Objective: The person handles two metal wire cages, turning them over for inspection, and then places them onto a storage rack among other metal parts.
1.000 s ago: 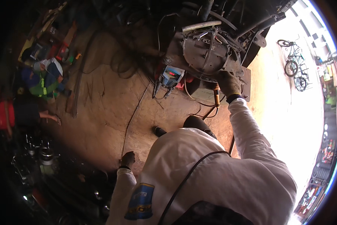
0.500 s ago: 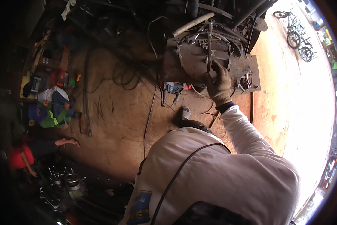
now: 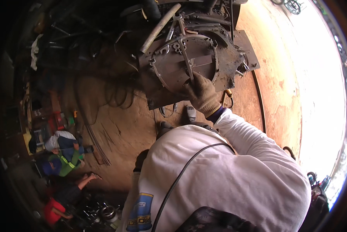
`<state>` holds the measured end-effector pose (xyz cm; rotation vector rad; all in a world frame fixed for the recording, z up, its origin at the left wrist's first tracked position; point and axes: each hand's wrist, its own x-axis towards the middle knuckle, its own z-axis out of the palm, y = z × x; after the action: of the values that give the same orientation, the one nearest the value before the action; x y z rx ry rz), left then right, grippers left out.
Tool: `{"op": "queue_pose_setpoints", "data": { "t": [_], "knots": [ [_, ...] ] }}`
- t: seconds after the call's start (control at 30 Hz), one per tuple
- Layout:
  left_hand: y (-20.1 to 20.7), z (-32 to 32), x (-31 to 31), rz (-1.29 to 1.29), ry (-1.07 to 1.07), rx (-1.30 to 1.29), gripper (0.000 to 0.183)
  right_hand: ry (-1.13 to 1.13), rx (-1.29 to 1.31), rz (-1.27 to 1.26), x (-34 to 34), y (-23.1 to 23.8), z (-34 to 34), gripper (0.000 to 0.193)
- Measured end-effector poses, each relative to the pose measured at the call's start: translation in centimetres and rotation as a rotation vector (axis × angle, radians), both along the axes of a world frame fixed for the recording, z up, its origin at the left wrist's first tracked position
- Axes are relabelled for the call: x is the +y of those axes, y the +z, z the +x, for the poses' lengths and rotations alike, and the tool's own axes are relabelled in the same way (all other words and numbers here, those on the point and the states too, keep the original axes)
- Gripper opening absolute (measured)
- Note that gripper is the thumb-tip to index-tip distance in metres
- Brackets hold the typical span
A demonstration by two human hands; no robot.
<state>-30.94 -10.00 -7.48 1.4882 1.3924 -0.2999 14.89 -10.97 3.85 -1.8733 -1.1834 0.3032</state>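
My right hand (image 3: pixel 201 94), in a knitted work glove, is closed around the near end of a narrow flat metal bar (image 3: pixel 185 55). The bar runs across a curved metal frame (image 3: pixel 216 58) that lies on a rusty steel worktable (image 3: pixel 154 96). Beyond the glove, a short flat strip (image 3: pixel 201 61) rests inside the frame. At the frame's far left are an open-end wrench (image 3: pixel 164 49), several nuts (image 3: pixel 176 46) and another wrench (image 3: pixel 170 32). My left hand is out of view.
A pale rod (image 3: pixel 160 28) lies slanted at the table's far left. Cables (image 3: pixel 121 94) trail over the brown floor. At left, a person in a green top (image 3: pixel 68 164) sits low, with a person in red (image 3: pixel 51 210) nearer. A long rod (image 3: pixel 259 96) lies right.
My view has shifted, so the worktable now appears further left and turned. My right hand's fingers, spread beside the bar before, are now closed on its near end.
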Motion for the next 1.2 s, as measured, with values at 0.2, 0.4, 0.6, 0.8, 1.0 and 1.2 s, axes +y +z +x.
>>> {"op": "queue_pose_setpoints", "data": {
  "t": [0.2, 0.4, 0.6, 0.8, 1.0, 1.2],
  "knots": [
    [-4.9, 0.9, 11.0, 0.35, -0.346, -0.201, 0.038, -0.132, -0.133, 0.004, 0.8, -0.6, -1.3, 0.036],
    [4.0, 10.3, 19.4, 0.211, -0.205, -0.324, 0.034, -0.409, -0.179, -0.124, 1.8, 0.4, -2.6, 0.028],
    [5.2, 12.9, 24.8, 0.528, -0.513, -0.539, 0.028, -0.502, -0.255, -0.114, 2.1, -0.4, -3.5, 0.032],
    [10.4, 18.6, 24.5, 0.66, -0.661, -0.915, 0.024, -0.746, -0.221, -0.143, 3.4, -0.8, -5.8, 0.039],
    [14.9, 25.3, 23.1, 1.002, -1.067, -0.931, 0.044, -0.67, -0.189, -0.145, 2.0, 0.3, -5.9, 0.043],
    [11.1, 27.5, 22.3, 0.995, -1.404, -0.65, 0.068, -0.939, -0.175, -0.107, -2.1, -1.4, -11.3, 0.056]
  ]
}}
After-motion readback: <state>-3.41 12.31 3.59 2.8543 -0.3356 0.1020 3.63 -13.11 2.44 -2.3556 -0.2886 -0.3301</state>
